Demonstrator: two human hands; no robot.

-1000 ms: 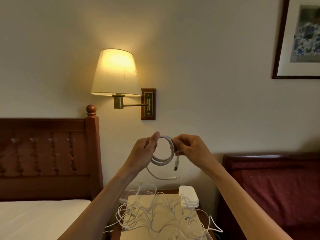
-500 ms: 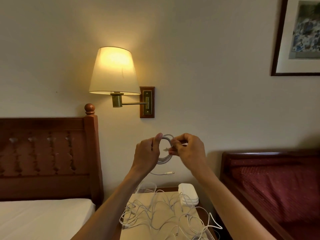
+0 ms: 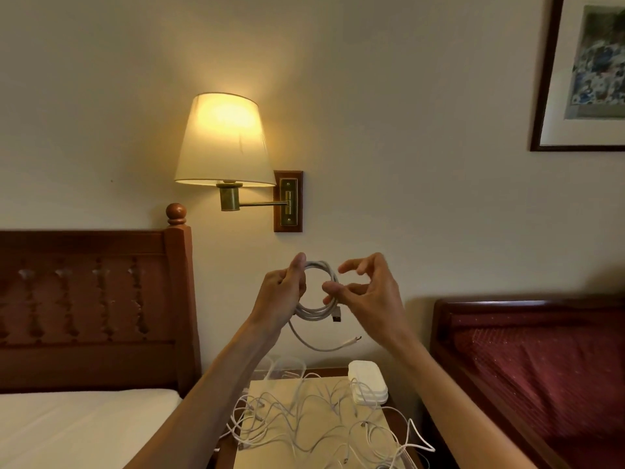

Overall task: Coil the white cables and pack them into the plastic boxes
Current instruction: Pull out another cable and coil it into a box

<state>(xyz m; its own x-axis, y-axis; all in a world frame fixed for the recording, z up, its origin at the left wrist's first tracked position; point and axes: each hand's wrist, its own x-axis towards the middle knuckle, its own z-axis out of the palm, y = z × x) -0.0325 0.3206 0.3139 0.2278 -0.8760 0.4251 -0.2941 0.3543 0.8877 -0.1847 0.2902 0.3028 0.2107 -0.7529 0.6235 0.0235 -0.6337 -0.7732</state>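
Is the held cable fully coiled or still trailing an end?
Mostly coiled: the cable loops in the left hand, one tail hanging loose below.
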